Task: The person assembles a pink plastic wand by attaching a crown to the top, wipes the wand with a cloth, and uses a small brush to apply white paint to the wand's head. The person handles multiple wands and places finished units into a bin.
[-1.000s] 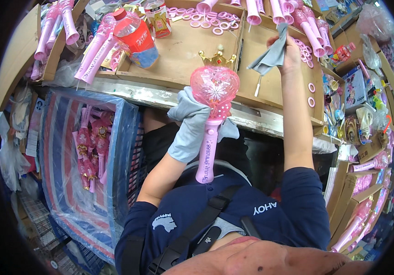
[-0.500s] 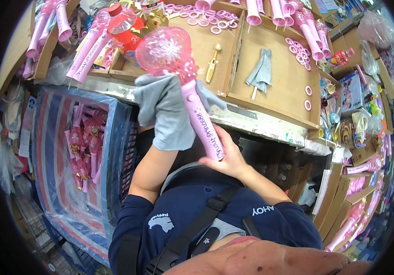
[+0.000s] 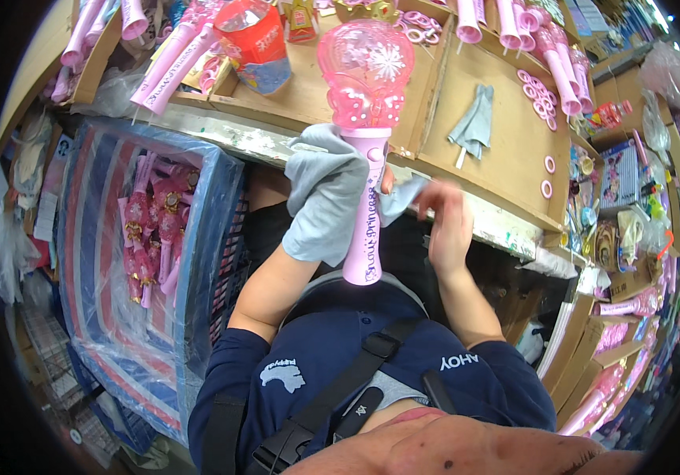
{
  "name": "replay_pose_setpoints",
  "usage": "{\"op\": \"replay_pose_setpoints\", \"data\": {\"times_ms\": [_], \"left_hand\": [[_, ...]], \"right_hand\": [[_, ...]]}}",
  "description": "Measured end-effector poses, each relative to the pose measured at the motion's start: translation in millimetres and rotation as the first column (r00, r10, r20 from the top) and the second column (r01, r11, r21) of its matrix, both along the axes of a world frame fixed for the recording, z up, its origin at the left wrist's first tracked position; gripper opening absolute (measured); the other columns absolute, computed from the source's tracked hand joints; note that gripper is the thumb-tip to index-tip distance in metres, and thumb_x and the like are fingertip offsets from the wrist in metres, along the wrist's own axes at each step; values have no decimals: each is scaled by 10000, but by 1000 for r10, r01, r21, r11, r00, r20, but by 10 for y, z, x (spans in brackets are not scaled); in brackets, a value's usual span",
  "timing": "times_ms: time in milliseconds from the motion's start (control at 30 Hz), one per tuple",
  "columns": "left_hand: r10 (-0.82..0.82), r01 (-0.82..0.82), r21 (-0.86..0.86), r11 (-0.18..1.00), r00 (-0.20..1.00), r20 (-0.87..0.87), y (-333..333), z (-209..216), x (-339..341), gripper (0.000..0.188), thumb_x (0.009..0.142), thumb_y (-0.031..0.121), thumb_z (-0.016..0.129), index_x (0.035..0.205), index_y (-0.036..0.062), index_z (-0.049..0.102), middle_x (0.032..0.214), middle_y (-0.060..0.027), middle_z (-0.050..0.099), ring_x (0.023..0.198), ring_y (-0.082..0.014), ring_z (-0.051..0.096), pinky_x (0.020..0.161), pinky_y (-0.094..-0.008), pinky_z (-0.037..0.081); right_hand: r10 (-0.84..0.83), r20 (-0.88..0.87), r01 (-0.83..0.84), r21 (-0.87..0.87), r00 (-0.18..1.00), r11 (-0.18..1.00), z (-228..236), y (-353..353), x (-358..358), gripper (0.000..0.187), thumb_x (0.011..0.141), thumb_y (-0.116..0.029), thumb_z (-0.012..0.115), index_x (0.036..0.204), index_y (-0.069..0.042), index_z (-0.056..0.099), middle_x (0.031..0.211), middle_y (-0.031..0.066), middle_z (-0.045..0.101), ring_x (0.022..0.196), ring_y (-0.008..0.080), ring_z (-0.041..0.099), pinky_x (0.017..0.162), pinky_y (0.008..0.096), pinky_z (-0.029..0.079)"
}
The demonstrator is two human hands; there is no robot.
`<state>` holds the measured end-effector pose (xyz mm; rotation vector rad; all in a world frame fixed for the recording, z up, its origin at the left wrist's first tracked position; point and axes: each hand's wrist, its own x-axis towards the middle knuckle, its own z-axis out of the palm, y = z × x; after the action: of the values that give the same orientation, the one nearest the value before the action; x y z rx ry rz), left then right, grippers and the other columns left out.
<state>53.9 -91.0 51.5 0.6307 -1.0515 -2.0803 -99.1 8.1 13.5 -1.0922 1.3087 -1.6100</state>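
Observation:
A pink toy wand (image 3: 366, 214) stands nearly upright in front of me, its clear pink head with a white snowflake at the top. My left hand (image 3: 325, 186), wrapped in a grey cloth (image 3: 320, 226), is closed around the upper handle. A bare fingertip shows on the handle's right side, and a loose end of the cloth hangs beside it. Off the wand, my right hand (image 3: 449, 226) hovers just right of that cloth end with its fingers apart and slightly bent, a little blurred. The wand's handle end points toward me.
A blue-edged, plastic-lined crate (image 3: 225, 237) at left holds several pink wands (image 3: 167, 210). On the bench, cardboard trays (image 3: 514, 178) contain pink rings (image 3: 541, 99) and a draped grey cloth (image 3: 474, 123). A red container (image 3: 253, 39) and more wand handles (image 3: 174, 67) stand at the back.
My right hand has let go of the wand's lower handle and moved right and up. The wand has swung from a tilt to nearly upright and shifted right, still in my left hand.

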Motion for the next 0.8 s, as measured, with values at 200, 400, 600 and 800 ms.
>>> {"op": "replay_pose_setpoints", "data": {"times_ms": [200,400,600,800], "left_hand": [[193,-2,-478,878,917,349,184,-113,-170,248,829,303,619,930,87,549,830,-26,548,782,-110,497,614,-231,370],[404,416,-851,320,753,520,383,-194,-7,247,687,215,679,861,59,599,680,-84,551,554,-210,554,462,-343,400],[-293,423,417,805,894,-340,604,-129,124,307,935,387,446,914,92,531,809,-43,510,551,-199,526,574,-325,457],[-351,335,168,927,934,71,539,-152,147,770,913,676,232,1031,-29,517,656,-124,539,544,-249,545,547,-334,459]], "right_hand": [[195,491,-285,115,849,952,224,-564,-63,561,939,-387,585,1298,26,456,1183,137,605,996,176,618,890,319,483],[85,597,-8,-131,798,991,280,-802,-23,597,926,-521,520,1209,3,545,1125,143,635,1056,247,613,976,402,475],[391,862,-164,-356,323,920,84,-880,94,686,915,-608,451,1216,3,536,1111,123,628,1073,241,590,1008,387,437],[328,859,-186,-275,393,943,173,-806,65,709,932,-605,410,1301,-3,468,1237,152,571,1114,263,583,986,413,463]]}}
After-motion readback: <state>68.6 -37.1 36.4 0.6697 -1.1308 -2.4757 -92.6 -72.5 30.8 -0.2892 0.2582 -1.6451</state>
